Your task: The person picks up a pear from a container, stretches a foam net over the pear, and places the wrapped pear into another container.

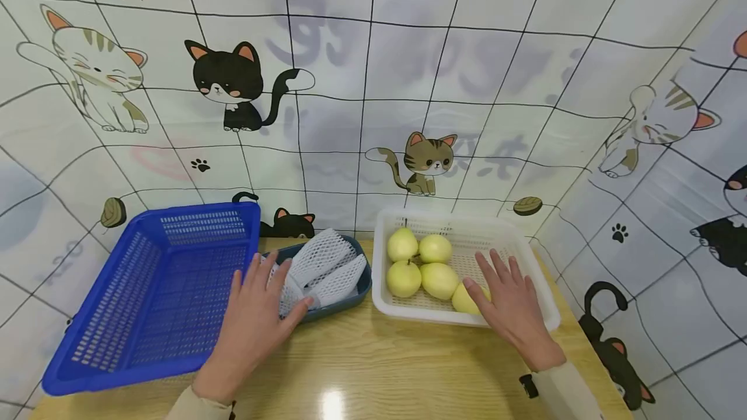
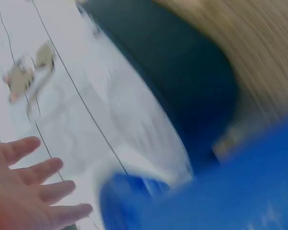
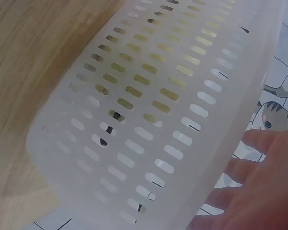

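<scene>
Fingers spread, my left hand [image 1: 254, 316] hovers over the near left part of a small dark teal basket [image 1: 341, 303] that holds white foam net sleeves [image 1: 321, 264]. In the left wrist view the same hand [image 2: 33, 187] shows its fingers apart with nothing between them. Above the right part of a white plastic basket [image 1: 531, 245], my right hand [image 1: 510, 300] has its fingers extended. Several yellow-green apples [image 1: 439, 279] sit in that basket's left and middle; one by the right thumb is partly hidden. The right wrist view shows the white basket's slotted side [image 3: 149, 110] next to the fingers.
A large blue plastic basket [image 1: 181, 297] stands at the left of the wooden table [image 1: 373, 368], with no contents visible. Cat-printed sheeting [image 1: 350, 83] rises behind the table and along the right side.
</scene>
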Demonstrator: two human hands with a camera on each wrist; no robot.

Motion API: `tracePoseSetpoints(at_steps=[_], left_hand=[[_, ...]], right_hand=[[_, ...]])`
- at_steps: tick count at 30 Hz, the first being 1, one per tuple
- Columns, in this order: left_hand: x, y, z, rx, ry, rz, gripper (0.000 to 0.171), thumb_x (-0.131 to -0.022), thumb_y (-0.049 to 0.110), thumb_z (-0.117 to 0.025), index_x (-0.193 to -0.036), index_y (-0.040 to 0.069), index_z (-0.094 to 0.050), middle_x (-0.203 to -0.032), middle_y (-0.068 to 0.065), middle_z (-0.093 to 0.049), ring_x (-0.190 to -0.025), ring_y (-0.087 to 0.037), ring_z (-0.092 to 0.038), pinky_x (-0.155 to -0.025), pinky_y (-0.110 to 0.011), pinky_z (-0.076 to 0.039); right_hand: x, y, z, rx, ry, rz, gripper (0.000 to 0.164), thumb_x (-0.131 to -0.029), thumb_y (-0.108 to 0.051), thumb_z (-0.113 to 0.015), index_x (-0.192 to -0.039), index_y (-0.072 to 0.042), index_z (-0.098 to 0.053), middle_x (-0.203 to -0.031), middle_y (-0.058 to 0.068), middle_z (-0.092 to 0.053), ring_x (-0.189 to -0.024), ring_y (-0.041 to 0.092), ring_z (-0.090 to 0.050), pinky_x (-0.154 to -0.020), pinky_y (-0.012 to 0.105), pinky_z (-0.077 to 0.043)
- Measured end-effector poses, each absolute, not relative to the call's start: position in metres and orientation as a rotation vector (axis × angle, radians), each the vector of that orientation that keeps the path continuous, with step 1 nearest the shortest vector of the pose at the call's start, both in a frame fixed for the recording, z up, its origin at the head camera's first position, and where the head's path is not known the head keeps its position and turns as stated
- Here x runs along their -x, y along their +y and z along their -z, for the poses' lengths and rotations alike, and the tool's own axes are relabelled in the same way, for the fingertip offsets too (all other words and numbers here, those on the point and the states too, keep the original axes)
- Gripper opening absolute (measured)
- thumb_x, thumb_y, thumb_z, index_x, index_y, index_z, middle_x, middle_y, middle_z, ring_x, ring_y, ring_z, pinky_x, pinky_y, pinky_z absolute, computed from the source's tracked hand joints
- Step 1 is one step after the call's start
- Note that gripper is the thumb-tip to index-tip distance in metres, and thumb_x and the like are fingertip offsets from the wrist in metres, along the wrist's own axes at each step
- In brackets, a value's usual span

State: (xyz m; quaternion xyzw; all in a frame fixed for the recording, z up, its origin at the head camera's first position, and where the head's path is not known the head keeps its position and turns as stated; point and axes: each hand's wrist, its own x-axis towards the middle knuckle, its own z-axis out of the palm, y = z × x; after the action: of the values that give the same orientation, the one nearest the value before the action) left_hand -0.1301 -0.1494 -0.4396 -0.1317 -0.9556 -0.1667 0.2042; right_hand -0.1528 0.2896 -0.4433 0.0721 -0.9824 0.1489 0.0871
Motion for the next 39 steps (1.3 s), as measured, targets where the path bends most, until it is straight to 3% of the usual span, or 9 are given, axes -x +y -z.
tracePoseSetpoints(at_steps=[6,12,21,29,39], left_hand=[[0.133,-0.094,0.458,0.715,-2.479,0.469,0.052,-0.093,0.035,-0.076,-0.133,0.003,-0.063,-0.137,-0.019,-0.061,-0.128,-0.04,-0.057,-0.105,-0.061,-0.045],[0.138,-0.054,0.478,0.96,-2.441,0.552,0.045,-0.094,0.022,-0.077,-0.133,0.005,-0.066,-0.14,-0.017,-0.06,-0.13,-0.035,-0.057,-0.103,-0.055,-0.049],[0.144,-0.032,0.491,0.945,-2.345,0.59,0.021,-0.089,0.013,-0.083,-0.109,0.014,-0.076,-0.123,-0.012,-0.069,-0.118,-0.031,-0.065,-0.099,-0.048,-0.054],[0.146,-0.025,0.491,0.992,-2.269,0.605,0.024,-0.084,0.008,-0.086,-0.106,0.016,-0.078,-0.109,-0.003,-0.074,-0.112,-0.03,-0.068,-0.099,-0.041,-0.054],[0.145,-0.015,0.494,0.966,-2.284,0.653,0.021,-0.086,0.012,-0.085,-0.105,0.018,-0.078,-0.109,-0.001,-0.073,-0.111,-0.027,-0.066,-0.097,-0.036,-0.054]], right_hand=[[0.151,0.291,0.445,-0.22,-2.92,-0.478,0.071,-0.108,-0.052,-0.043,-0.16,-0.004,-0.035,-0.164,0.029,-0.025,-0.148,0.06,-0.016,-0.106,0.082,-0.018],[0.149,0.295,0.449,-0.179,-2.937,-0.503,0.071,-0.109,-0.052,-0.041,-0.162,-0.005,-0.031,-0.165,0.029,-0.024,-0.149,0.059,-0.016,-0.108,0.08,-0.019],[0.157,0.306,0.445,-0.126,-2.909,-0.664,0.078,-0.109,-0.052,-0.042,-0.162,0.002,-0.023,-0.164,0.032,-0.023,-0.146,0.06,-0.02,-0.115,0.071,-0.022],[0.168,0.311,0.432,-0.097,-2.956,-0.703,0.081,-0.108,-0.055,-0.041,-0.162,0.003,-0.022,-0.165,0.032,-0.022,-0.149,0.053,-0.023,-0.116,0.068,-0.023],[0.176,0.32,0.432,-0.083,-3.012,-0.739,0.084,-0.107,-0.059,-0.04,-0.161,0.003,-0.023,-0.164,0.032,-0.023,-0.15,0.051,-0.023,-0.117,0.066,-0.023]])
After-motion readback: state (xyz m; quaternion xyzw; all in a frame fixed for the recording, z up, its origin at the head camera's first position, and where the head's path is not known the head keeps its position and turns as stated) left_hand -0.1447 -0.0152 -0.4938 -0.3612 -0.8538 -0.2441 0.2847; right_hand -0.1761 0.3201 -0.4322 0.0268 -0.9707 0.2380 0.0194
